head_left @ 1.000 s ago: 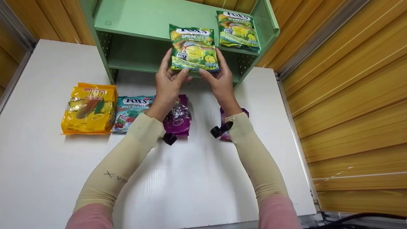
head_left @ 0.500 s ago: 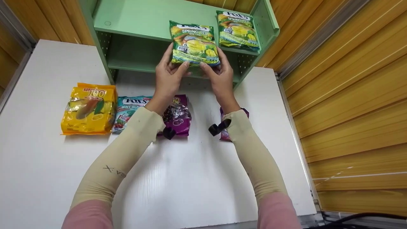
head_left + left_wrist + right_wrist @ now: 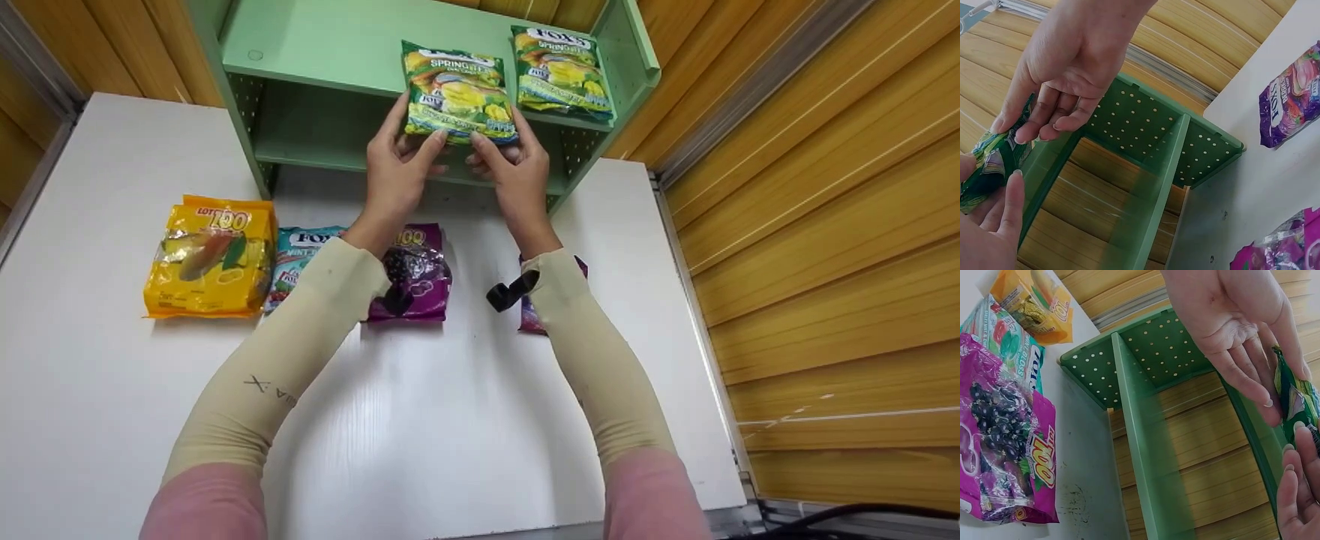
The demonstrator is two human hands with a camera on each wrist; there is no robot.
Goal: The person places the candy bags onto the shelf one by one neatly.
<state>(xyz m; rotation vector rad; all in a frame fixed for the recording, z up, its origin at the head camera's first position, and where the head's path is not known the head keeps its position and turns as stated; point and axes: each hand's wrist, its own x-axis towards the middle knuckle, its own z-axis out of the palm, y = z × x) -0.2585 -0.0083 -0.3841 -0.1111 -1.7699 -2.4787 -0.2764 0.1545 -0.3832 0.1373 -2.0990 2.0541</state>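
Note:
In the head view a green and yellow bag of Fox's Spring Tea candy (image 3: pixel 459 94) is held in front of the green shelf's (image 3: pixel 322 37) upper board. My left hand (image 3: pixel 396 172) grips its lower left side, and my right hand (image 3: pixel 523 176) the lower right. Both thumbs press the bag's front near the bottom edge; the other fingers go behind it and are partly hidden. A matching candy bag (image 3: pixel 562 71) leans at the right end of the upper board. Both wrist views show the held bag side-on between the hands.
On the white table (image 3: pixel 420 420) lie a yellow mango candy bag (image 3: pixel 214 259), a teal mint bag (image 3: pixel 296 259) and a purple candy bag (image 3: pixel 420 274). Another purple bag (image 3: pixel 1292 95) is mostly hidden under the right forearm in the head view. Wooden panels (image 3: pixel 825 262) stand at the right.
Both hands have carried the candy bag a little upward and away from me, toward the upper board. Its top has tipped back. The other bags have stayed in place.

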